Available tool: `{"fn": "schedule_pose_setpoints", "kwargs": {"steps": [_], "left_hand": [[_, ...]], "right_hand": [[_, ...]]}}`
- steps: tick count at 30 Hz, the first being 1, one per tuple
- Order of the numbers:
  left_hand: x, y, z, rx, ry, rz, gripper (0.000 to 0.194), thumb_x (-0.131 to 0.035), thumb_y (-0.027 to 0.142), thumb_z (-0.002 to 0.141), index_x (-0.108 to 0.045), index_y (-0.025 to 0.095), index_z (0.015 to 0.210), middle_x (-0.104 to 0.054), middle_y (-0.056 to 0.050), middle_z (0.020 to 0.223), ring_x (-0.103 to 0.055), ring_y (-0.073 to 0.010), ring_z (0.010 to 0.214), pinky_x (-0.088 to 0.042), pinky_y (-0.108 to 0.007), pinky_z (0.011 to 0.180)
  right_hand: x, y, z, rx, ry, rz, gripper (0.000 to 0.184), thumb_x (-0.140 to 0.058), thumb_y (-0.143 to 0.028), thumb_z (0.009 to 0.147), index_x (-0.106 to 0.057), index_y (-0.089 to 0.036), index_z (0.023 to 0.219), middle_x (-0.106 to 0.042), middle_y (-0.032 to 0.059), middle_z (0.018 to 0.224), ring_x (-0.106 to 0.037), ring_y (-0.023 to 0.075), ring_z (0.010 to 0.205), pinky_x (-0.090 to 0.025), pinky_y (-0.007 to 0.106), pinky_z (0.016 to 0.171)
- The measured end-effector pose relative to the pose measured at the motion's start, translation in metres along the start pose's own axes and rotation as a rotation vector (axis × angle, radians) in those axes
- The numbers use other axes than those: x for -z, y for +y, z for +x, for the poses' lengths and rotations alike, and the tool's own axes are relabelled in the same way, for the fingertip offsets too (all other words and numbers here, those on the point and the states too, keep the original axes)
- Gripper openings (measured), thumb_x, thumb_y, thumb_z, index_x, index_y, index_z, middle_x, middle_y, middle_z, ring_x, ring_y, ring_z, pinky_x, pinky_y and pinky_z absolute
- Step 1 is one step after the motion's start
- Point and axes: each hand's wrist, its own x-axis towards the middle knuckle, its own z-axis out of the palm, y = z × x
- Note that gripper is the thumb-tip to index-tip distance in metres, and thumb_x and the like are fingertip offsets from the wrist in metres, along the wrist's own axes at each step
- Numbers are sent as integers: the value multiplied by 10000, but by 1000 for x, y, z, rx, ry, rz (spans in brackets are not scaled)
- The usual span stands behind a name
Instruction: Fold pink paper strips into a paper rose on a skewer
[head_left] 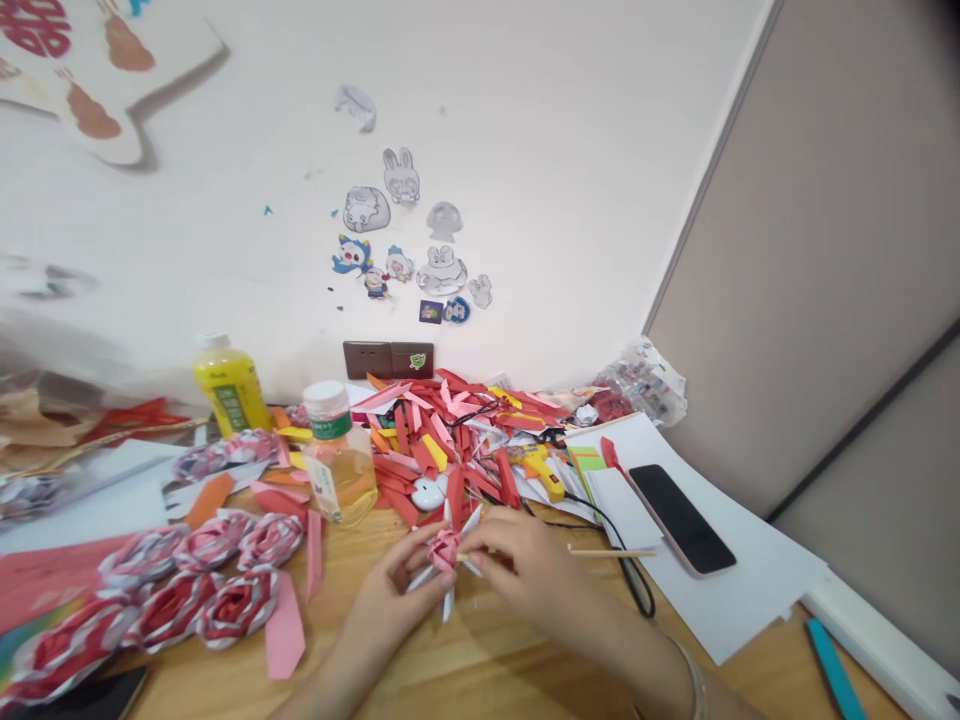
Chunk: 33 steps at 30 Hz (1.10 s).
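Observation:
A small folded-paper flower (444, 549) with a pink centre and white strips sticking out around it is low in the middle of the head view. My left hand (401, 580) is closed on its left side, fingers and thumb pinching the paper. At the flower's right edge, my right hand (517, 560) is closed with fingertips together. A thin wooden stick (615, 552) runs out behind this hand, and a short tan tip shows on the flower's side. Several finished striped paper roses (238, 606), red, pink and white, lie to the left.
Behind my hands is a heap of red and pink paper strips (450, 430). A jar (341, 470) and a yellow bottle (231, 390) stand left of it. To the right are a yellow glue gun (544, 472) with its black cord, a phone (681, 520) and white sheets (735, 600).

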Motion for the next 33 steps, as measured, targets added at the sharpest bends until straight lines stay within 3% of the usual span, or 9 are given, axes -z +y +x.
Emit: {"fn": "schedule_pose_setpoints", "kwargs": {"steps": [7,21,33], "left_hand": [[-1,-5,0,-30,-12,38,508,-778,381,518,-649,178,966,-721,-88,948,-641,-279,954,-514,-381,849],[0,-17,0,-84,-14,170,427,-709,341,624,-640,190,1018,-712,-58,990,-660,-244,906,-526,-331,820],[-1,-15,-1,-121,-30,201,380,-686,287,651,-640,186,1014,-718,-54,963,-664,-233,887,-530,-314,801]], "right_hand": [[-17,11,0,-120,40,45,133,-547,-134,797,-638,-193,874,-665,11,832,-593,136,748,-413,224,658],[-23,8,0,-220,42,64,109,-558,-135,787,-622,-193,854,-652,0,788,-590,137,739,-409,223,651],[-30,7,-3,-73,91,-287,115,-551,-96,799,-602,-168,725,-591,19,771,-528,147,713,-352,237,613]]}}
